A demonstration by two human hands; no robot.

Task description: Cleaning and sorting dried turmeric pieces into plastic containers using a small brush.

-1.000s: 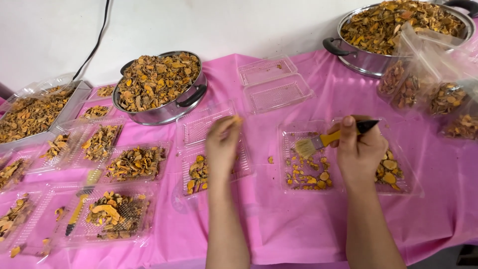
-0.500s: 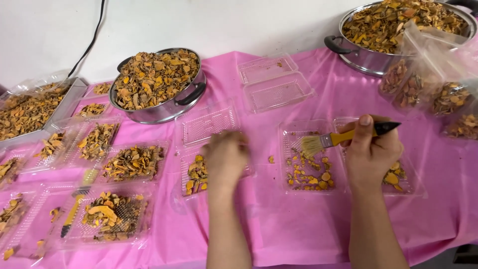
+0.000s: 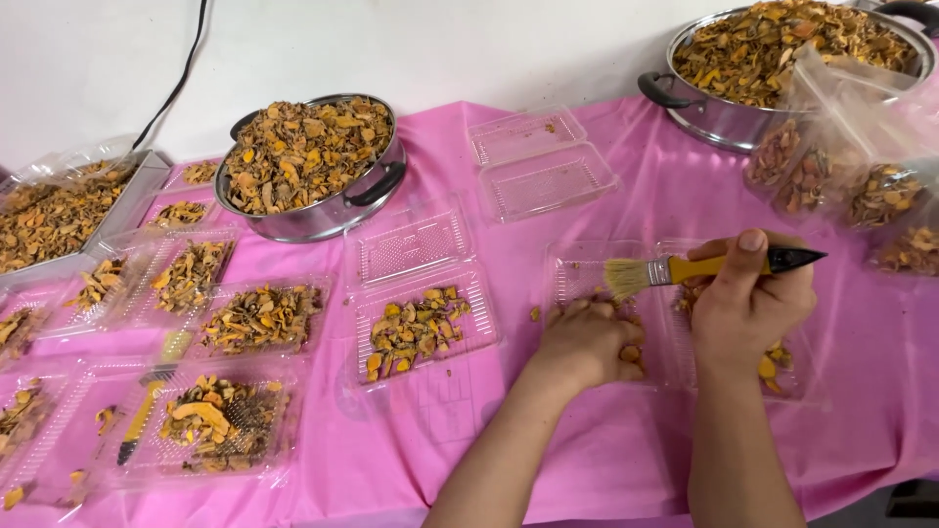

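Right hand (image 3: 748,303): grip clenched around the yellow handle of a paintbrush (image 3: 685,267), thumb on top, bristles pointing left and raised above an open clear clamshell tray (image 3: 572,264) on the pink-covered bench (image 3: 606,440). Left hand (image 3: 587,342): fingers curled down into the same tray over dried orange root slices (image 3: 631,354); contact with the slices likely, but whether any are pinched cannot be told, as the fingertips are hidden. Second clamshell tray (image 3: 469,332), just left of that hand, carrying a loose layer of slices. Steel pot (image 3: 308,166) heaped with slices farther back on the left; another steel pot (image 3: 724,108) at the top right, behind filled clear bags (image 3: 831,176). Handling, as a judgement: slices light, dry, brittle, prone to crumbling and scattering; best taken between fingertips by the edges, without squeezing. Trays thin, flexible, easily shifted; best steadied at the rim. Brush light and stiff; hold at mid-handle.
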